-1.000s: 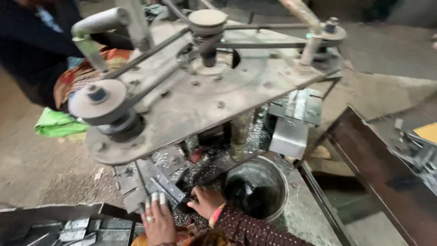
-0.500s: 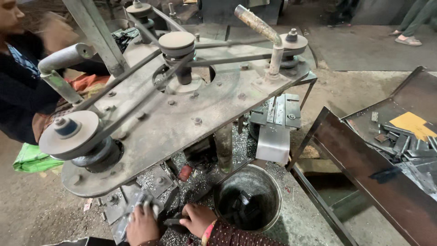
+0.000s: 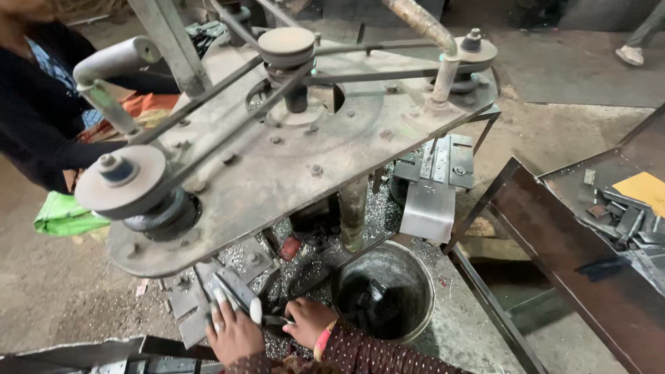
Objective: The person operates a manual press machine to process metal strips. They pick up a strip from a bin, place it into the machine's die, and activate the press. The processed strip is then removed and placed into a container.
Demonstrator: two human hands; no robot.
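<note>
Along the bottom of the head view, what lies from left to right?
Left hand on flat metal pieces → right hand → round metal bucket → slanted dark metal tray holding metal scraps.

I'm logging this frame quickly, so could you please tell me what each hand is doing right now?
Left hand: fingers closed around a flat metal piece.
Right hand: resting on the metal piece's dark end; grip cannot be told.

A concrete floor (image 3: 568,76) carries everything here. On it stands the metal machine frame (image 3: 291,159), with a round steel bucket (image 3: 384,294) beside its lower base and silvery metal shavings (image 3: 305,260) scattered around the base. A green cloth (image 3: 62,215) lies at the floor's left side, and a dark metal tray (image 3: 547,221) rests at the right.
</note>
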